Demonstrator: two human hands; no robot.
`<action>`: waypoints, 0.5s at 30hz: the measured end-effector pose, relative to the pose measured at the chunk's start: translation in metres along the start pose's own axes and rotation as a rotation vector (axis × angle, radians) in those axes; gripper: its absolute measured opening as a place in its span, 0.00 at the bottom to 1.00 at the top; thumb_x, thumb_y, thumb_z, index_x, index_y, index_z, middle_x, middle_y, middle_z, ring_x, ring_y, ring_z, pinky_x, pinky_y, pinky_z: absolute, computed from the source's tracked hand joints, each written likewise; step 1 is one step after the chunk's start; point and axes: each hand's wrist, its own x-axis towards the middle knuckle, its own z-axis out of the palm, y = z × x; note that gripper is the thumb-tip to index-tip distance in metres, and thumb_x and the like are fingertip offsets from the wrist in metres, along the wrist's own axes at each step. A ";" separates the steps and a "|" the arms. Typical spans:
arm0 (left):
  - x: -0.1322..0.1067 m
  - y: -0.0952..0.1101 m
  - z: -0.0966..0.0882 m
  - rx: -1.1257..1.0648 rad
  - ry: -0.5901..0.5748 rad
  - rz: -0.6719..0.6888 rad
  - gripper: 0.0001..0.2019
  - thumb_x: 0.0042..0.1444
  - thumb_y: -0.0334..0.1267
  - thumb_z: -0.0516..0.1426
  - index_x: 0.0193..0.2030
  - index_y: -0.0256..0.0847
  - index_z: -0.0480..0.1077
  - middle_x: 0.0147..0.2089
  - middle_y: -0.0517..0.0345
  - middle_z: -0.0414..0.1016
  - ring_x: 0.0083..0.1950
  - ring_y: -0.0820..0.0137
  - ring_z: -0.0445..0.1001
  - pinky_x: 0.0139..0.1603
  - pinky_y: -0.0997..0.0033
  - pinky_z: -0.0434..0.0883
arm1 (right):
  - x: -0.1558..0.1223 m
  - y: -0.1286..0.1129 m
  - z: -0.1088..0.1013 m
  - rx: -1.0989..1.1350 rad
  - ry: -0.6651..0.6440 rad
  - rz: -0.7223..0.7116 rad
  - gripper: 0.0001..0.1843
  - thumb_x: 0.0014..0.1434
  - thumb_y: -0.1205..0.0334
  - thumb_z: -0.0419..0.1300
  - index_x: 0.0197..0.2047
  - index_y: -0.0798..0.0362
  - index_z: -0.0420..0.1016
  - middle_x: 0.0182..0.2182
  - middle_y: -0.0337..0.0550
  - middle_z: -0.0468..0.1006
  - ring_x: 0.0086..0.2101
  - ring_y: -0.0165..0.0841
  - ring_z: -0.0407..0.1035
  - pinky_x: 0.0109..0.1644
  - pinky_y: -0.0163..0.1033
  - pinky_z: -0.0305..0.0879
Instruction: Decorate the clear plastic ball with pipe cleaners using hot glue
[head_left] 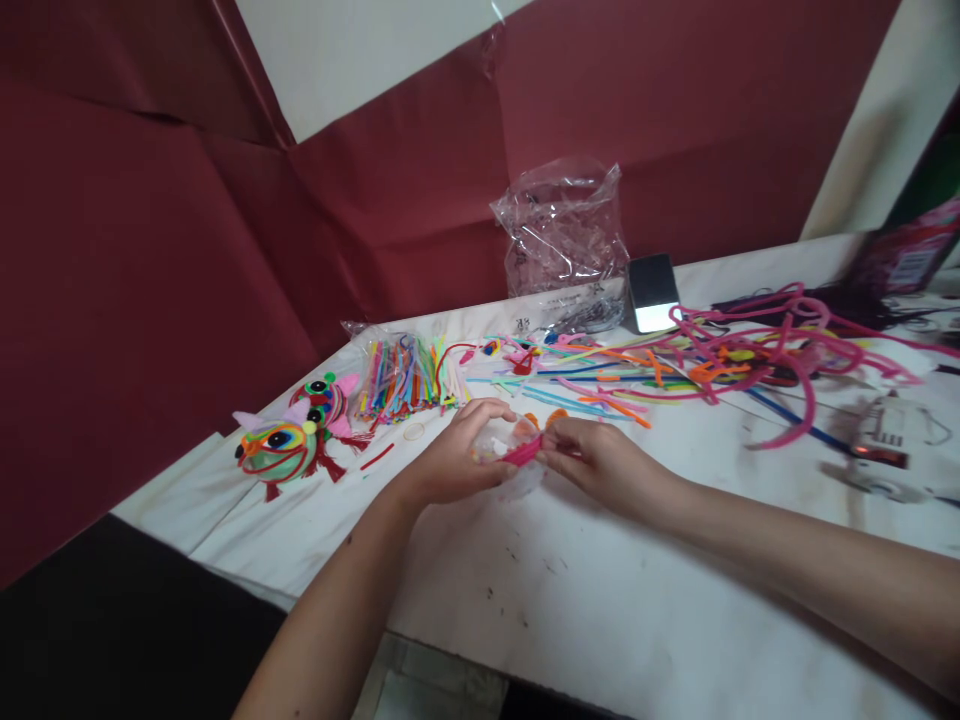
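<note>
My left hand is wrapped round a clear, rounded plastic piece, thumb below and fingers over its top. Across that piece runs a bright pink fuzzy strip, which looks like pipe cleaner. The fingertips of my right hand pinch the strip's right end against the plastic. Two orange tufts show just above the fingers, and whether they are fixed to the piece I cannot tell. Both hands are over the white table, close to its middle.
At left sit decorated lion-like heads with red tassels, beside a bag of coloured pipe cleaners. Loose pink stems tangle at right, near a white glue gun. A clear plastic bag and a dark box stand behind.
</note>
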 end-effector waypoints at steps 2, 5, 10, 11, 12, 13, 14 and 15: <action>-0.001 0.000 0.000 -0.020 0.007 0.010 0.23 0.48 0.43 0.60 0.50 0.43 0.63 0.57 0.49 0.63 0.60 0.59 0.62 0.61 0.57 0.59 | 0.000 0.000 0.000 -0.009 0.002 -0.015 0.10 0.57 0.59 0.52 0.25 0.49 0.60 0.22 0.37 0.69 0.23 0.31 0.63 0.28 0.36 0.59; -0.001 -0.008 0.003 -0.090 0.055 0.054 0.24 0.46 0.44 0.62 0.49 0.42 0.64 0.56 0.48 0.64 0.60 0.57 0.62 0.60 0.57 0.60 | 0.000 -0.002 -0.003 -0.027 0.009 -0.043 0.08 0.57 0.60 0.53 0.26 0.49 0.61 0.23 0.38 0.70 0.23 0.31 0.64 0.27 0.36 0.60; 0.002 -0.019 0.012 -0.210 0.103 0.075 0.25 0.46 0.47 0.62 0.49 0.42 0.61 0.55 0.47 0.63 0.60 0.58 0.62 0.60 0.59 0.59 | -0.001 -0.006 -0.005 -0.075 0.042 -0.110 0.07 0.57 0.65 0.53 0.27 0.50 0.63 0.26 0.42 0.72 0.28 0.34 0.66 0.32 0.38 0.63; 0.002 -0.019 0.014 -0.211 0.113 0.052 0.26 0.46 0.47 0.62 0.49 0.42 0.61 0.55 0.47 0.62 0.60 0.58 0.62 0.60 0.59 0.59 | -0.002 -0.007 -0.005 -0.088 0.048 -0.121 0.07 0.57 0.65 0.53 0.27 0.50 0.64 0.26 0.42 0.72 0.29 0.34 0.66 0.33 0.39 0.63; 0.003 -0.017 0.016 -0.204 0.128 0.023 0.27 0.44 0.48 0.63 0.49 0.42 0.61 0.55 0.47 0.62 0.60 0.58 0.62 0.60 0.60 0.60 | -0.002 -0.008 -0.004 -0.101 0.053 -0.130 0.08 0.57 0.65 0.53 0.27 0.50 0.64 0.26 0.43 0.72 0.29 0.34 0.66 0.32 0.39 0.63; 0.003 -0.015 0.017 -0.198 0.142 -0.008 0.27 0.43 0.48 0.64 0.48 0.42 0.61 0.55 0.47 0.62 0.60 0.58 0.61 0.60 0.60 0.60 | -0.002 -0.009 -0.004 -0.111 0.057 -0.138 0.08 0.58 0.65 0.53 0.27 0.50 0.64 0.26 0.43 0.72 0.29 0.34 0.66 0.32 0.39 0.63; 0.003 -0.013 0.019 -0.200 0.151 -0.035 0.28 0.42 0.48 0.64 0.48 0.41 0.60 0.56 0.47 0.62 0.60 0.57 0.61 0.59 0.60 0.60 | -0.003 -0.009 -0.004 -0.119 0.058 -0.145 0.08 0.58 0.65 0.53 0.27 0.50 0.64 0.26 0.43 0.72 0.29 0.35 0.66 0.32 0.39 0.63; 0.003 -0.010 0.020 -0.211 0.151 -0.057 0.28 0.42 0.48 0.64 0.47 0.41 0.60 0.57 0.46 0.61 0.61 0.57 0.60 0.59 0.60 0.60 | -0.003 -0.010 -0.003 -0.124 0.056 -0.151 0.08 0.58 0.66 0.54 0.27 0.50 0.64 0.26 0.43 0.72 0.29 0.35 0.66 0.32 0.39 0.63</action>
